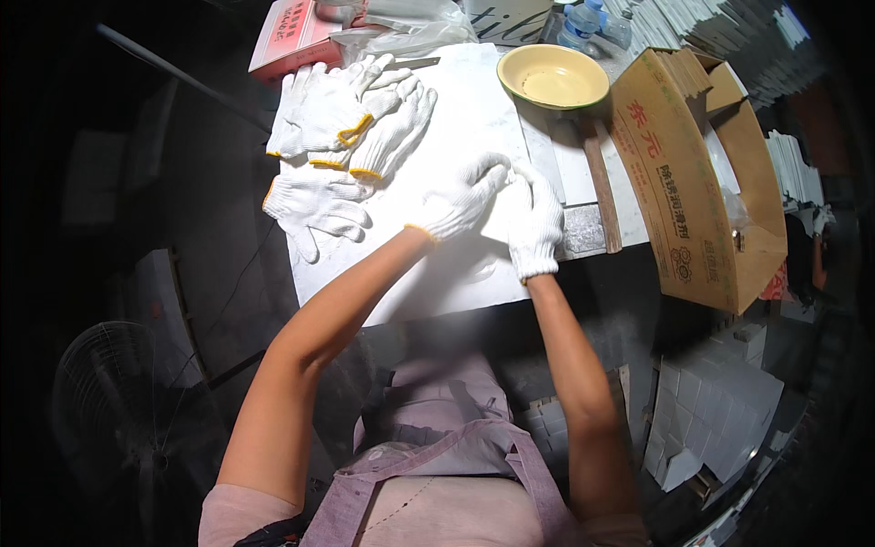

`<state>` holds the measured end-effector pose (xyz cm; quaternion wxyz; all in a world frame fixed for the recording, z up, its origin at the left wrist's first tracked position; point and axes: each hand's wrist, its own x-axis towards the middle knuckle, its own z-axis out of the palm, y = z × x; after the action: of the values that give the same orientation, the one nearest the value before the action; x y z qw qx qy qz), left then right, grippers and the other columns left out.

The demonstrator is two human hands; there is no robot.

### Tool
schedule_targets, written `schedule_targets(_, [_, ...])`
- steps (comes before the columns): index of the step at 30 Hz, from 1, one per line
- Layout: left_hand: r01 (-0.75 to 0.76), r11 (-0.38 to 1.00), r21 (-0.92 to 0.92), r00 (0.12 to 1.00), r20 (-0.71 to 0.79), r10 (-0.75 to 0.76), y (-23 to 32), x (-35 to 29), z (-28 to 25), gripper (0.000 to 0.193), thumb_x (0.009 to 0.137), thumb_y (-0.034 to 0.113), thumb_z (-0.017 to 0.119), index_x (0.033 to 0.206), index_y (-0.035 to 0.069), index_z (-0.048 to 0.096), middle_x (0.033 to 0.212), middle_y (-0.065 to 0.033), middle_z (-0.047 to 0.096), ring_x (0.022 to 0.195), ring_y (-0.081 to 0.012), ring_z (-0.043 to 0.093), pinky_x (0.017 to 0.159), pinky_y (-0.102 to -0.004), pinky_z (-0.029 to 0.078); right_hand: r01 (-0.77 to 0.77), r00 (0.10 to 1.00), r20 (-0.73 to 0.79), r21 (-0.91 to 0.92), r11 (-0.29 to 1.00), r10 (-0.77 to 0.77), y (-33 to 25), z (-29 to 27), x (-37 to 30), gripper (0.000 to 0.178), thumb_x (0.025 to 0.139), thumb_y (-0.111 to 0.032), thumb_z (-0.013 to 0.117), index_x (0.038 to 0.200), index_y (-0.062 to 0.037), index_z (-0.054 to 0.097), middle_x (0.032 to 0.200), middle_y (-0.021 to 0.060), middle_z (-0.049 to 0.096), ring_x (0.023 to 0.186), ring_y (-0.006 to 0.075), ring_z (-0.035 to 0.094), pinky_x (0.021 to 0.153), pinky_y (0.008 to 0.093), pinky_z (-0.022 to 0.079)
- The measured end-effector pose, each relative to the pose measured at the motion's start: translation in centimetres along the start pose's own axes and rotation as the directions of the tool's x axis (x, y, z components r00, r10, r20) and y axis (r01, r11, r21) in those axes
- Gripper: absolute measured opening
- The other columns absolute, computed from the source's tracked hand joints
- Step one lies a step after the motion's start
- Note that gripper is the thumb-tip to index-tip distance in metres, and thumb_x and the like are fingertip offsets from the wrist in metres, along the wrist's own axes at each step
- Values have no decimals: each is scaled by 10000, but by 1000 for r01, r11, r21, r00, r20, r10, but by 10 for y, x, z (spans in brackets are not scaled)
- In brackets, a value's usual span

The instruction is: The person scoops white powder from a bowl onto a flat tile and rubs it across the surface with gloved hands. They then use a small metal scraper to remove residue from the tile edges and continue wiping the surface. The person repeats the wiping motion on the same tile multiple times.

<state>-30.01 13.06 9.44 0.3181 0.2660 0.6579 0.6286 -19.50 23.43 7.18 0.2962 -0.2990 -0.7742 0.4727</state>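
Both my hands wear white knit gloves. My left hand (462,198) and my right hand (536,223) meet at the fingertips above a white work surface (401,278). Their fingers are bent and pressed together; anything pinched between them is hidden. Left of them lies a loose pile of white knit gloves (333,123) with yellow-edged cuffs. One separate glove (314,208) rests flat just nearer to me, its fingers pointing right. Behind the pile, a dark flat strip (412,64) shows on the white surface.
A yellow bowl (553,77) stands at the back, near plastic bottles (581,23). To the right are a wooden strip (602,187) and a tall open cardboard box (679,182). A red-and-white box (296,36) and a clear plastic bag (410,23) sit back left. A fan (109,392) stands lower left.
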Motion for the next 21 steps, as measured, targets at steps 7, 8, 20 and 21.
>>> schedule_targets(7, [-98,875,473,993,102,57,-8,5,-10,359,1092,284,561,1326,38,678,1251,-164,715,1199,-295,659,1053,-396,505,-267,950,-122,154,951,287,16,29,-8,280,1019,-259,632,1223,-129,774,1244,117,760,1142,337,719,997,409,567])
schedule_targets(8, [-31,851,525,997,82,-15,-11,9,-9,361,1091,287,559,1325,38,677,1254,-165,714,1202,-307,658,1054,-408,503,-316,942,-107,40,948,319,16,29,-3,304,1015,-292,623,1233,-138,769,1260,123,750,1152,342,709,1005,418,559])
schedule_targets(20, [-175,807,564,983,62,170,-33,30,-20,465,1103,406,500,1448,116,615,1313,-185,703,1231,-390,649,1080,-412,483,101,969,231,-688,718,84,0,24,24,346,1019,-365,535,1147,-128,752,1215,177,725,1092,373,700,930,462,574])
schedule_targets(21, [-16,873,487,1000,22,6,-34,27,-18,477,1106,412,495,1467,116,597,1311,-187,705,1225,-391,653,1069,-414,487,74,976,208,-605,793,68,2,24,21,345,1016,-364,544,1165,-131,749,1231,177,722,1100,372,699,935,462,574])
